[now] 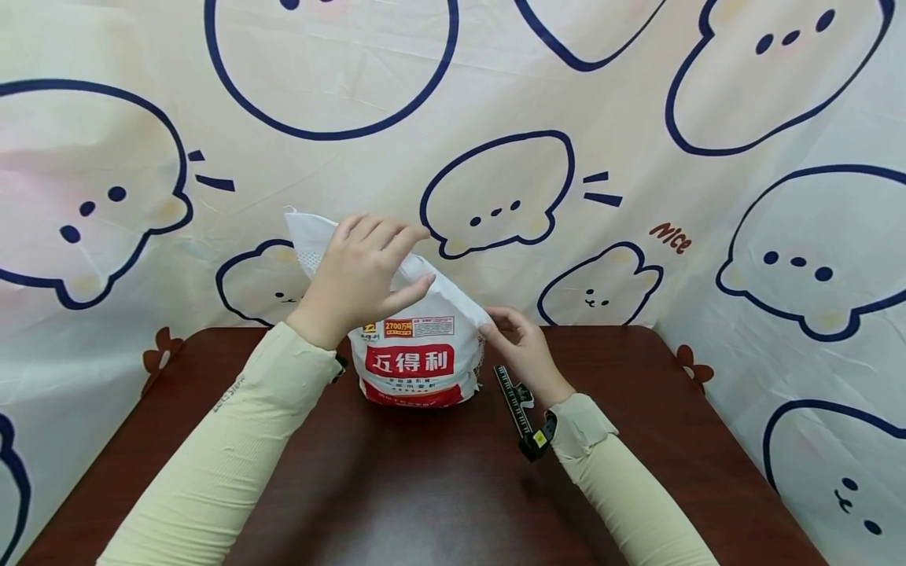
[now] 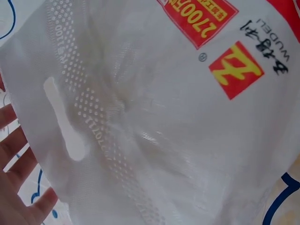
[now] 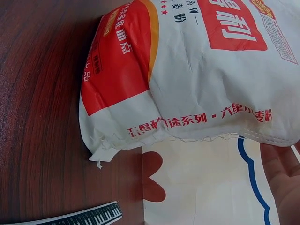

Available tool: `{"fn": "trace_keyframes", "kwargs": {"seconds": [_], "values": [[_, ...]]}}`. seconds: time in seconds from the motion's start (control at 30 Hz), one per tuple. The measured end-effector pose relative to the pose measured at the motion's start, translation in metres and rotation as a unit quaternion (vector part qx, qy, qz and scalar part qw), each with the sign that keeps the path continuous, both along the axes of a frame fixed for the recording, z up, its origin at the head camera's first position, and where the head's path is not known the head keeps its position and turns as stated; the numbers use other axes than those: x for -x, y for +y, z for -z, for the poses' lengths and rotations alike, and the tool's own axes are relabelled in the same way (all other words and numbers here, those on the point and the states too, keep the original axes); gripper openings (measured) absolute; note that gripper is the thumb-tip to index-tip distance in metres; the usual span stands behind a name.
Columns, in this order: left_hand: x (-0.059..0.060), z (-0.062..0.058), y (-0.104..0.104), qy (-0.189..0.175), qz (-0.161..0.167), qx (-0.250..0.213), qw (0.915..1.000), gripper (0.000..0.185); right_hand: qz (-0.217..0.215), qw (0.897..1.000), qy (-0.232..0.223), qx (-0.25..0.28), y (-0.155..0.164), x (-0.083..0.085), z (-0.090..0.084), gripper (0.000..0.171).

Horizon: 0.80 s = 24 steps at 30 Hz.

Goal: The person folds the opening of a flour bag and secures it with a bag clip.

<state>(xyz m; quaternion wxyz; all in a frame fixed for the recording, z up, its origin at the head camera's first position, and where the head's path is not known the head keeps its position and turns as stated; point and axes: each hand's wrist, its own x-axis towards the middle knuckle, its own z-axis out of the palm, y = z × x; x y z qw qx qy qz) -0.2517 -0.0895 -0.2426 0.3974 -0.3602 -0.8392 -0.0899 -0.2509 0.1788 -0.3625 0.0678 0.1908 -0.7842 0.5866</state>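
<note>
1. Gripping is all on the left in my head view: the left hand (image 1: 364,271) has fingers and thumb curled round the folded top flap of the bag (image 1: 418,362), pinching it above the red label. The right hand (image 1: 524,350) rests its fingertips on the bag's right shoulder, fingers lightly bent; I read that grip as open, touching rather than holding. The bag stands upright on the table (image 1: 425,487), towards the back edge, close to the printed cloth (image 1: 637,118). A black ruler (image 1: 515,397) lies on the table just beside the right wrist.

2. From the left wrist view I see the bag's white woven top, its dotted seal strip and the handle cutout (image 2: 63,119). Fingers (image 2: 14,154) show at the left edge, behind the flap.

3. From the right wrist view I see the bag's lower corner (image 3: 101,152) sitting on the table, red panel facing out, with the ruler (image 3: 89,216) nearby. Only the palm edge (image 3: 286,173) shows, off the bag here.

4. My judgement: the step in hand is handling the flap at the top. The next move calls for the right hand to steady the body while the left works the flap, gently, so the bag does not tip.
</note>
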Motion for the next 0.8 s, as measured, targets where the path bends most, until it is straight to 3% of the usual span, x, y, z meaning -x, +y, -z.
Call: {"fn": "trace_keyframes", "kwargs": {"seconds": [0.13, 0.4, 0.8], "values": [[0.000, -0.005, 0.000, 0.002, -0.006, 0.011, 0.9999, 0.058, 0.000, 1.000, 0.004, -0.006, -0.005, -0.012, -0.015, 0.037], [0.000, -0.015, 0.003, -0.024, -0.032, 0.058, 0.9975, 0.068, 0.008, 1.000, -0.005, -0.014, -0.006, -0.011, -0.014, 0.039], [0.002, -0.017, 0.001, -0.062, -0.051, 0.094, 0.9923, 0.070, 0.014, 1.000, 0.002, -0.019, -0.008, -0.010, -0.014, 0.041]]}}
